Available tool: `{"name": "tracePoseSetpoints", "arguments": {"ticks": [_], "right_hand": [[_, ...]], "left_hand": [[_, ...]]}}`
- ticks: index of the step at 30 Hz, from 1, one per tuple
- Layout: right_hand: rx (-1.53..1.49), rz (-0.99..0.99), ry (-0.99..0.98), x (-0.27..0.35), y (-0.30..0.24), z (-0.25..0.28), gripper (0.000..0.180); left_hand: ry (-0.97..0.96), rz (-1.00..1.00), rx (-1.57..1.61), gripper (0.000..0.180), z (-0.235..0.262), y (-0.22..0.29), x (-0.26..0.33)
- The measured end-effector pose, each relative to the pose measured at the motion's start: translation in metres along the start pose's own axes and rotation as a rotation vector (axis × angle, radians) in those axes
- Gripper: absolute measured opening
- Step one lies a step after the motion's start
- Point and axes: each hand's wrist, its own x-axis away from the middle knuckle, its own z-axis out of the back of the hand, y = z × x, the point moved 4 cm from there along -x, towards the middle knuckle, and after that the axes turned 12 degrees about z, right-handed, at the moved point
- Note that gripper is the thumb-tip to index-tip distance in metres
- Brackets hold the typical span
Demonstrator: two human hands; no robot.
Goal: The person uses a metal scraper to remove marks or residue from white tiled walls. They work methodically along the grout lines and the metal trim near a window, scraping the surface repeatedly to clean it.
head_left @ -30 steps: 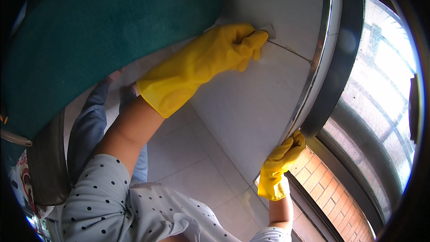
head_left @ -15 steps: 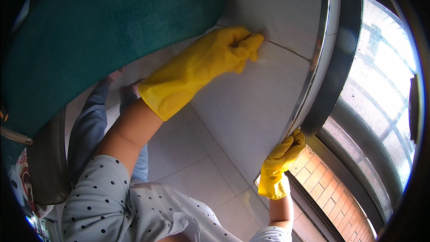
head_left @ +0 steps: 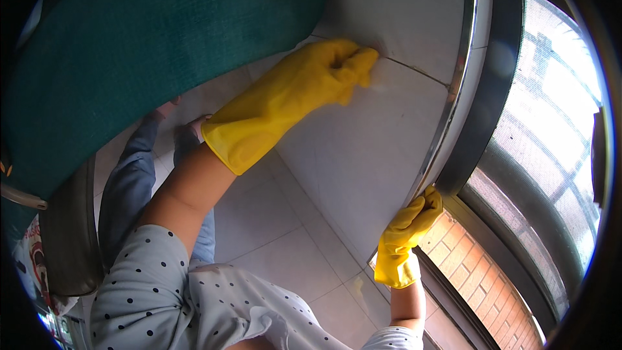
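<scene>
Gloved fingertips of the left hand had shifted slightly leftward across the wall since a second earlier, and the pale flat piece that had shown beyond them was lost in blur. Nearest, the dotted sleeve covered the left upper arm. Farther along, that hand's fingers were closed in a pinch on the wall, at the dark seam; whether they gripped the piece could not be told. Anything thin pinched there might have twisted loose if the rubber was slick, letting the knuckles scrape the tile. The green panel lay just beside the glove, so a wide backward stroke could have struck it. The right hand had its fingers bent at the wall's edge, by the metal trim; a firm hold could not be confirmed. If it bore weight, slipping there could have jerked the other hand off line. Beyond, glare from the window might have hidden a missed patch.
</scene>
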Motion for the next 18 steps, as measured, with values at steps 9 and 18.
{"name": "tracePoseSetpoints", "arguments": {"ticks": [9,18], "right_hand": [[0.046,0.01,0.095,0.0,-0.003,-0.002,0.025],[0.021,-0.014,0.022,0.004,0.002,-0.001,0.026]], "left_hand": [[-0.127,0.063,0.045,0.042,-0.004,0.011,0.004],[-0.109,0.005,-0.004,0.035,0.0,0.007,0.001]]}}
